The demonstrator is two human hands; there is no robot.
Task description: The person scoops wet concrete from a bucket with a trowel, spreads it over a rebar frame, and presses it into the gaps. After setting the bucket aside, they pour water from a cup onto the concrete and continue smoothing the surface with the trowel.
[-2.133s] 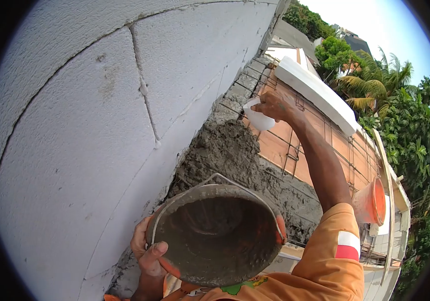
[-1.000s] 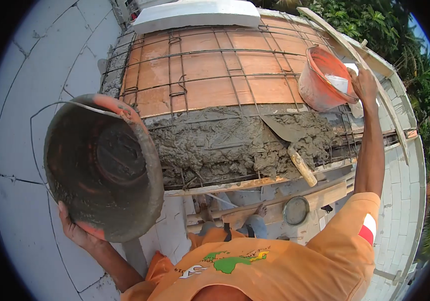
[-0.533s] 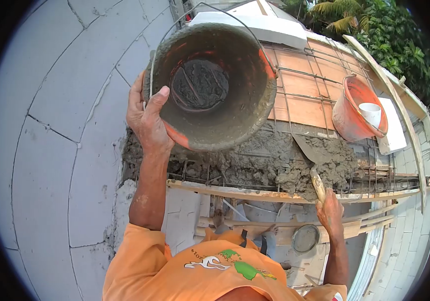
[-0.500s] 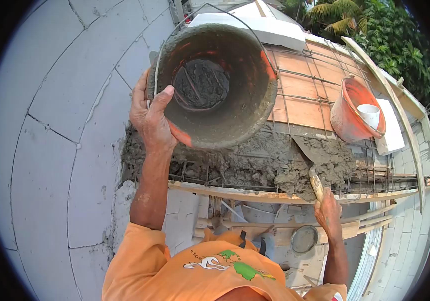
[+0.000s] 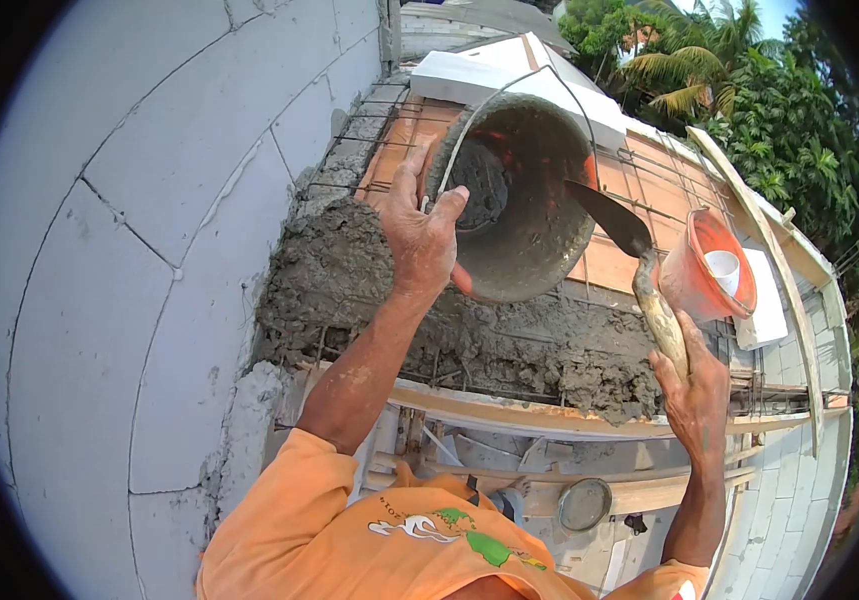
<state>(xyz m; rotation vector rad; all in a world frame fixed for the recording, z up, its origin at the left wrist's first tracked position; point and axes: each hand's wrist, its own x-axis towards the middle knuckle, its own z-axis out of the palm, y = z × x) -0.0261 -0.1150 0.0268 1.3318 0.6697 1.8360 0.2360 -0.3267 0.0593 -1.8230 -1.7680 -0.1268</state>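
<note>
My left hand (image 5: 421, 235) grips the rim of a mortar-coated bucket (image 5: 544, 245), with the thumb over the edge and fingers along the outside. The bucket is tilted with its mouth toward me, its wire handle raised, and dark wet residue shows at the bottom. In my right hand (image 5: 694, 395) is a trowel (image 5: 614, 220), held by its worn handle, the pointed blade up beside the bucket's right rim. Below both hands, lumpy wet concrete (image 5: 339, 275) lies among steel bars behind a wooden form board (image 5: 489, 403).
To the right stands an orange bucket (image 5: 677, 278) with a white cup (image 5: 723, 268) inside. A pale block wall (image 5: 199, 260) rises on the left. Reinforcing bars cross plywood (image 5: 414, 130) behind the bucket. A long plank (image 5: 764, 235) runs down the right edge; a round pan (image 5: 584, 505) sits below.
The trowel has come up out of the concrete to the bucket's right rim. The bucket has turned and shifted rightward in view with my left hand, and more concrete shows at the left.
</note>
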